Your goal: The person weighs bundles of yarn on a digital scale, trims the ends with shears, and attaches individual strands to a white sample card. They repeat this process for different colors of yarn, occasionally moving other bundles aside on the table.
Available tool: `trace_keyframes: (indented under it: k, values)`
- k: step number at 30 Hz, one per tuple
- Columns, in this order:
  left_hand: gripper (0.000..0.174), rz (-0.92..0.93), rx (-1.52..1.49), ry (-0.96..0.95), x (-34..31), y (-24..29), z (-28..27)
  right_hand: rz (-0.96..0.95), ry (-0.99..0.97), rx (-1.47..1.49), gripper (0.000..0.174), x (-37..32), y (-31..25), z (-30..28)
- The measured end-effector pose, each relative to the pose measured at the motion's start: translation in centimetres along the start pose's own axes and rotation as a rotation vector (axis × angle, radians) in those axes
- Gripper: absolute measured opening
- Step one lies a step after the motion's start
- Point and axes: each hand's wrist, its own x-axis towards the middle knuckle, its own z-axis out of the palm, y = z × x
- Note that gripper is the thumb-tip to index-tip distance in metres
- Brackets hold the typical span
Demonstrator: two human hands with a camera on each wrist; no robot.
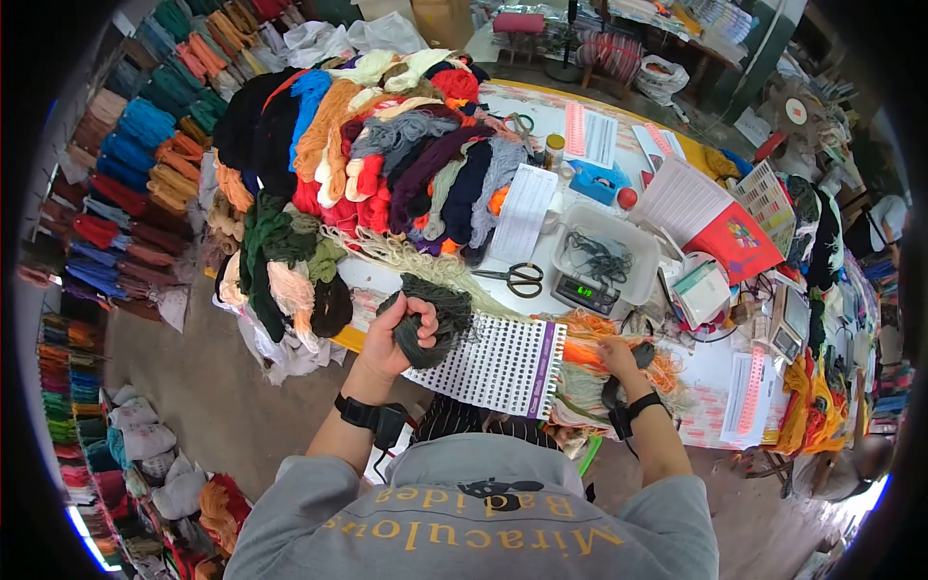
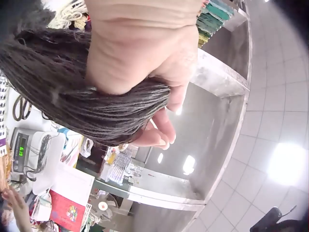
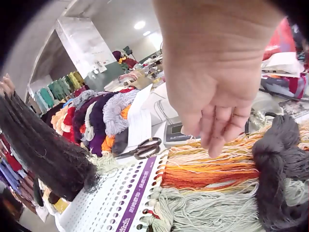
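My left hand (image 1: 389,340) grips a dark grey skein of yarn (image 1: 440,324), raised over the left end of a white perforated thread card (image 1: 493,365). In the left wrist view the folded strands (image 2: 101,116) run through the curled fingers. The skein's loose end hangs near the card in the right wrist view. My right hand (image 3: 217,92) holds nothing, its fingers loosely bent close over orange threads (image 3: 212,166). Pale green threads (image 3: 212,205) lie beside these, looped at the card's holed edge. A dark knotted bundle of yarn (image 3: 280,159) rests across the threads, right of my hand.
Black-handled scissors (image 1: 517,280) lie behind the card. A small digital scale (image 1: 585,292) with a lit green display stands beside a clear plastic tub (image 1: 633,266) holding dark thread. Piled skeins (image 1: 387,155) cover the table's left side. A red booklet (image 1: 739,246) lies at the right.
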Motion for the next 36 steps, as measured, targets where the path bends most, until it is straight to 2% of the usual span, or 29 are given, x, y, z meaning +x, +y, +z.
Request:
trace_keyframes:
  k: [3, 5, 8, 18, 21, 23, 24, 26, 28, 29, 30, 31, 32, 33, 34, 35, 36]
  values:
    - [0.033, 0.015, -0.019, 0.013, -0.6, 0.1, -0.3, -0.032, 0.037, -0.021, 0.039, 1.4, 0.6, -0.1]
    - [0.033, 0.022, -0.025, 0.029, -1.0, 0.2, -0.4, -0.071, 0.124, -0.172, 0.043, 1.5, -0.2, -1.0]
    - [0.033, 0.029, -0.036, 0.053, -1.6, 0.2, -0.7, -0.007, 0.137, -0.126, 0.047, 1.6, -1.9, -2.3]
    - [0.034, 0.029, -0.051, 0.116, -2.8, -0.6, -1.1, -0.077, 0.183, -0.342, 0.058, 4.8, -3.9, -3.1]
    - [0.035, 0.022, -0.040, 0.140, -3.0, -1.1, -0.6, -0.011, 0.161, -0.483, 0.052, 5.5, -4.8, -3.1]
    - [0.036, 0.020, -0.044, 0.150, -3.0, -1.5, -0.6, 0.026, 0.184, -0.655, 0.037, 6.2, -4.2, -3.0]
    - [0.037, 0.015, -0.051, 0.153, -3.1, -1.6, -0.5, 0.024, 0.176, -0.652, 0.037, 6.4, -3.9, -2.9]
    - [0.038, 0.013, -0.026, 0.183, -3.0, -1.9, -0.3, -0.008, 0.199, -0.720, 0.020, 6.5, -3.5, -3.2]
    - [0.040, 0.023, 0.015, 0.229, -3.1, -2.0, 0.0, -0.032, 0.252, -0.707, 0.016, 5.9, -3.8, -3.8]
    - [0.042, -0.012, -0.074, 0.113, -3.0, -1.9, -0.6, -0.060, 0.273, -0.660, 0.019, 5.4, -4.4, -4.7]
    - [0.042, 0.006, -0.079, 0.115, -3.0, -2.1, -0.8, -0.089, 0.293, -0.611, 0.021, 4.8, -5.1, -5.5]
    - [0.042, 0.015, -0.078, 0.109, -2.6, -2.4, 0.7, -0.148, 0.412, -0.565, 0.023, 4.2, -5.9, -5.9]
    - [0.043, 0.020, -0.076, 0.098, -2.3, -2.7, 1.7, -0.159, 0.416, -0.571, 0.023, 3.2, -7.7, -6.9]
    - [0.045, 0.016, -0.078, 0.004, -1.9, -3.0, 1.1, -0.229, 0.515, -0.511, 0.023, 2.2, -9.7, -7.8]
    - [0.045, 0.021, -0.078, -0.005, -1.7, -3.2, 1.7, -0.294, 0.614, -0.450, 0.022, 1.5, -11.5, -8.3]
    - [0.047, 0.008, -0.061, -0.050, -1.4, -3.3, 2.5, -0.485, 0.750, -0.419, 0.021, 1.5, -12.5, -8.3]
    - [0.049, -0.006, -0.043, -0.096, -1.2, -3.4, 3.1, -0.456, 0.564, -0.163, 0.022, 0.6, -14.9, -8.9]
